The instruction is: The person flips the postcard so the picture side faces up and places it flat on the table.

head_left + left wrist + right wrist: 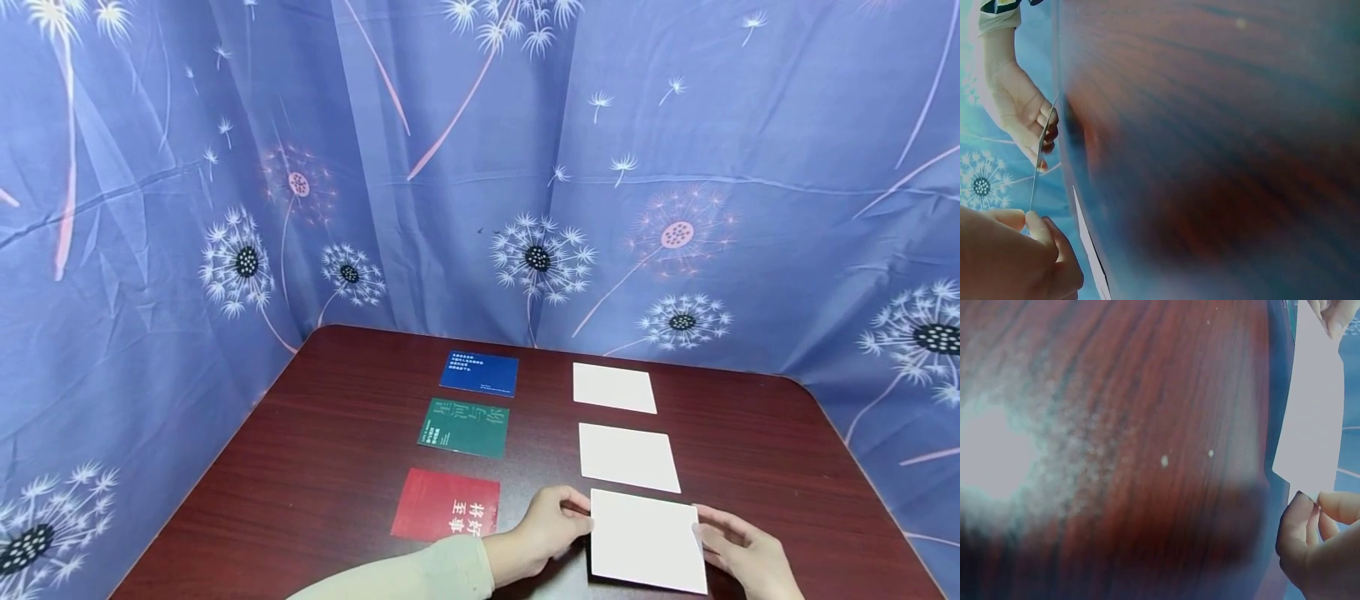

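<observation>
A plain white card (647, 540) is held level just above the table, near its front edge. My left hand (546, 532) pinches the card's left edge between thumb and fingers. At the opposite edge, my right hand (742, 552) pinches it the same way. Seen from the left wrist, the card (1040, 147) is thin and edge-on between both hands. In the right wrist view its pale face (1313, 406) spans the gap from one hand to the other. Two more white cards lie behind it, a middle one (628, 457) and a far one (613, 387).
To the left, a red card (442, 504), a green card (465, 427) and a blue card (478, 372) lie in a column on the dark wooden table (300, 467), all with printed characters. A blue dandelion-patterned curtain (450, 208) hangs around the table's back and sides.
</observation>
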Tool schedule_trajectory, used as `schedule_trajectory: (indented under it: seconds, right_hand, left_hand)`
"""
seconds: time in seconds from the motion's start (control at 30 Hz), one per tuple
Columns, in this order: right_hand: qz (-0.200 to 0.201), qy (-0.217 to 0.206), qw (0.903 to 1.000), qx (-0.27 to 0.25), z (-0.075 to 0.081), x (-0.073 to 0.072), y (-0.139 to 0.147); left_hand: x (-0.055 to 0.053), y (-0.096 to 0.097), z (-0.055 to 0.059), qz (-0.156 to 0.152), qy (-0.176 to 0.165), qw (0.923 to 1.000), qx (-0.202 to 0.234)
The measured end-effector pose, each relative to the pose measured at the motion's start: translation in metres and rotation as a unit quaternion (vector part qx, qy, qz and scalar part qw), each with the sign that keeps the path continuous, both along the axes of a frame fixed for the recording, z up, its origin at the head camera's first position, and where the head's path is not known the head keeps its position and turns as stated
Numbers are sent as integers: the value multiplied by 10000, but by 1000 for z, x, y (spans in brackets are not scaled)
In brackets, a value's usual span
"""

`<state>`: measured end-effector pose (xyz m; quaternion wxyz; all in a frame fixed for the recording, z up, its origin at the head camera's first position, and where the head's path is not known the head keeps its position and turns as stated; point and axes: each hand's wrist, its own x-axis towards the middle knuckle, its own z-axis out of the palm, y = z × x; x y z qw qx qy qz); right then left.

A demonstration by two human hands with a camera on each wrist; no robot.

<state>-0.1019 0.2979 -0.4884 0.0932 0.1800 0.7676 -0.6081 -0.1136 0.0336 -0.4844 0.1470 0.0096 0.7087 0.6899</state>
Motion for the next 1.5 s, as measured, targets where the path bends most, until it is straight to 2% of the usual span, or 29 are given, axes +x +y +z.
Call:
schedule_trajectory:
  seconds: [0.13,0.27,0.37,0.47,0.57,0.67,0.83,0.93,1.03,1.13,1.27,1.4,1.5]
  right_hand:
    - [39,-22,10000,42,2,0,-2]
    - [338,99,9981,512,6,0,-3]
    - [440,199,9957,793,8,1,-3]
    - [263,386,9980,427,7,2,-3]
    - [23,667,9975,-237,5,3,-3]
    - [-119,681,9954,-667,7,4,-3]
    - [-199,414,9966,-681,12,3,-4]
    - [-270,517,9957,-722,14,3,-5]
    - [-357,935,9897,-1020,14,4,-6]
    - [-310,1451,9794,-1372,13,5,-5]
    - [-252,1931,9669,-1646,12,5,-5]
    - [-281,2016,9620,-1820,13,6,-5]
    - [-347,1924,9629,-1860,14,7,-5]
  left_hand:
    - [-3,-1,2,44,71,9997,232]
    - [-7,-3,6,55,40,9982,596]
    - [-10,-5,8,52,99,9981,608]
    - [-11,-5,9,103,145,9982,566]
    - [-11,-6,9,128,139,9983,558]
    - [-12,-7,10,108,135,9982,583]
    - [-14,-10,11,90,164,9992,344]
    - [-16,-11,12,98,223,9996,146]
    - [-16,-11,13,71,236,9996,162]
    - [-15,-11,13,56,208,9993,317]
    - [-16,-11,13,69,221,9983,538]
    - [-16,-10,14,95,213,9980,581]
    - [-15,-10,15,112,199,9981,571]
